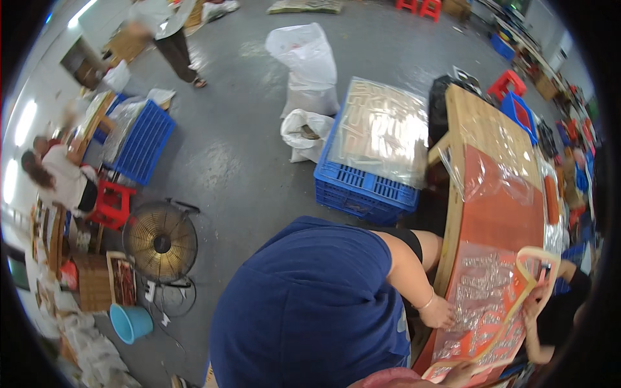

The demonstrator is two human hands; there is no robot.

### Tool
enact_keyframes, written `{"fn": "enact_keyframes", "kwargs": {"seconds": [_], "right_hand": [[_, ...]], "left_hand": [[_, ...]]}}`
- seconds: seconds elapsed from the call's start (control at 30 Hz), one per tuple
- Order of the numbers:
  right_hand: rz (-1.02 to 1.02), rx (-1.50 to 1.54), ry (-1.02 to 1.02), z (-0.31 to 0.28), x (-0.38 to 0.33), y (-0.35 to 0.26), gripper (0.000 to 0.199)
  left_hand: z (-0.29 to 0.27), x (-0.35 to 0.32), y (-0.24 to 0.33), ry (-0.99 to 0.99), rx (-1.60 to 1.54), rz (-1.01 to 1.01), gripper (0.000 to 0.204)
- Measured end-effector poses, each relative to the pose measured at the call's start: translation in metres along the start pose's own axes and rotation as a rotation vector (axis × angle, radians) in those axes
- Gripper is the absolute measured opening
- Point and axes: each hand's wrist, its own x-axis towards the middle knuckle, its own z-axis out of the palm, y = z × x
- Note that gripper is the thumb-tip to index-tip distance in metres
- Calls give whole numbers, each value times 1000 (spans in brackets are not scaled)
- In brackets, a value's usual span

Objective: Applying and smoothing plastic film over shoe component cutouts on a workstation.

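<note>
At the lower edge, beside a pinkish-red sleeve point(386, 378), my left hand point(459, 374) shows in part, its fingers closed on the lower end of a pale looped strip point(506, 319). The strip curves across a table to a rounded loop at the far right. A co-worker in black grips its other end with one hand point(534, 302). Under it lies a clear plastic sheet of shiny silvery pieces point(480, 284) on an orange-red surface point(498, 216). Another co-worker in a dark blue shirt point(310, 291) rests a hand point(437, 313) on the table edge. My right hand is out of view.
Stacked blue crates point(365, 200) carry a clear-wrapped stack of pale strips point(381, 126). White sacks point(310, 71) stand behind. On the left are a floor fan point(160, 242), a blue bucket point(130, 323), a red stool point(114, 204) and a seated person.
</note>
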Motion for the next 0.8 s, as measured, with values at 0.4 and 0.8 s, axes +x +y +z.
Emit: {"fn": "enact_keyframes", "kwargs": {"seconds": [0.4, 0.8], "right_hand": [[-346, 66, -193, -19, -148, -134, 42], [8, -241, -497, -58, -173, -78, 13]], "left_hand": [[-76, 67, 18, -473, -153, -504, 33], [-28, 56, 51, -344, -517, 22, 32]]}}
